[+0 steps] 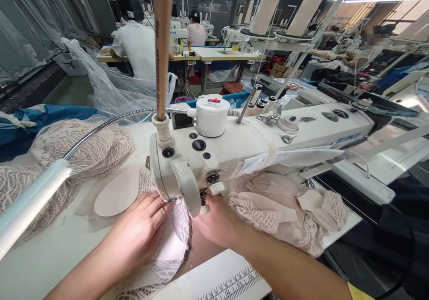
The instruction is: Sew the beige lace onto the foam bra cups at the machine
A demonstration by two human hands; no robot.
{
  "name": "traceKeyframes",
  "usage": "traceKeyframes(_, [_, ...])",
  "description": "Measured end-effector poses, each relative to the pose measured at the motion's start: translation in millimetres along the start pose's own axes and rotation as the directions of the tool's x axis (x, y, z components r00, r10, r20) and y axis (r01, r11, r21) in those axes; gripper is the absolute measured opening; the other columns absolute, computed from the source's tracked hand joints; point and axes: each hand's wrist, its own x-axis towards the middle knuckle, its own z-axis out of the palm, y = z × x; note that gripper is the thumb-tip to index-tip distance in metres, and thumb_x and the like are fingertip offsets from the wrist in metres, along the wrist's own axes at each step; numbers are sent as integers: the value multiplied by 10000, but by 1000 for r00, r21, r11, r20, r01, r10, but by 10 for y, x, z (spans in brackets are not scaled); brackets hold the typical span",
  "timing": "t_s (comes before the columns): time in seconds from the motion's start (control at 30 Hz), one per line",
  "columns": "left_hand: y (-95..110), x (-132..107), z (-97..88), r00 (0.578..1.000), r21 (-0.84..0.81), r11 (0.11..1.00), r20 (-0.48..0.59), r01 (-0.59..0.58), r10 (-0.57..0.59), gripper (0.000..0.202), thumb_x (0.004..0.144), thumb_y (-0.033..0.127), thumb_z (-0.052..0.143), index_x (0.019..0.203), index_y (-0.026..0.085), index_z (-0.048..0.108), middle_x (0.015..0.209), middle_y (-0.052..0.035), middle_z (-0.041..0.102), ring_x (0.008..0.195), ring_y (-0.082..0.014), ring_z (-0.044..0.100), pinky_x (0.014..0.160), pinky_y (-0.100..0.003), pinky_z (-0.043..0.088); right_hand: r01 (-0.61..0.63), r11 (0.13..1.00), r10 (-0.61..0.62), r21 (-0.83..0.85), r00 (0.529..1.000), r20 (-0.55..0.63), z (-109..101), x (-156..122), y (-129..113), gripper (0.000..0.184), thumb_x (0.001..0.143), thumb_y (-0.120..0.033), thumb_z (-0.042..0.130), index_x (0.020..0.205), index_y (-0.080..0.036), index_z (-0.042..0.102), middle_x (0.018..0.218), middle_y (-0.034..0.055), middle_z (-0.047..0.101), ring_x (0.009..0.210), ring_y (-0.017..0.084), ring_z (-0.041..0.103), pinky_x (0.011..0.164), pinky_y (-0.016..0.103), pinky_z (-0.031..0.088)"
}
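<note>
My left hand lies flat, fingers stretched out, on a piece of beige lace fabric just left of the sewing machine head. My right hand rests on the same fabric under the machine head, near the needle; its fingertips are hidden behind the machine. An oval beige pad lies on the table just beyond my left hand.
Heaps of beige lace lie at the left, and more cut pieces under the machine arm. A flexible lamp crosses the left. A printed ruler marks the table's front edge. Other people sit at machines behind.
</note>
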Motion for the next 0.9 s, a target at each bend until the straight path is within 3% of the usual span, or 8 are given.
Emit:
traceKeyframes(0.13, [126, 16, 51, 997, -59, 998, -65, 31, -35, 193, 900, 187, 460, 985, 162, 631, 995, -121, 629, 908, -268, 559, 820, -441, 462, 46, 999, -45, 2, 999, -17, 16, -12, -15, 155, 866, -162, 499, 871, -180, 653, 883, 71, 631, 825, 212, 547, 757, 325, 424])
traceKeyframes(0.33, [172, -15, 102, 996, -103, 993, -68, 55, -62, 167, 910, 245, 479, 943, 160, 619, 948, -107, 612, 881, -269, 546, 834, -464, 441, 55, 997, -51, -47, 997, 66, 1, -44, -49, 191, 911, -207, 468, 899, -197, 659, 954, 85, 631, 887, 235, 531, 789, 355, 404])
traceKeyframes(0.57, [118, 4, 72, 992, -132, 990, -107, 51, -65, 172, 900, 209, 471, 891, 165, 637, 865, -90, 612, 829, -251, 556, 841, -447, 451, 13, 999, -9, -45, 997, 83, -24, -60, -83, 188, 862, -164, 505, 955, -201, 663, 944, 94, 616, 923, 241, 532, 783, 339, 413])
traceKeyframes(0.77, [22, 56, -4, 994, -49, 999, -106, 21, -26, 236, 861, 102, 428, 795, 170, 644, 845, -104, 623, 883, -277, 575, 881, -508, 442, 29, 998, -24, -48, 994, 104, -32, 32, -98, 258, 827, -98, 501, 1036, -177, 629, 1013, 105, 621, 944, 248, 543, 802, 345, 459])
traceKeyframes(0.9, [25, 29, 43, 993, -18, 998, -102, -54, 52, 255, 850, 62, 447, 913, 173, 667, 931, -102, 662, 936, -281, 581, 908, -519, 435, 16, 999, -13, -42, 996, 87, -7, 41, -88, 273, 855, -81, 469, 1065, -170, 619, 982, 94, 615, 946, 242, 542, 813, 348, 464])
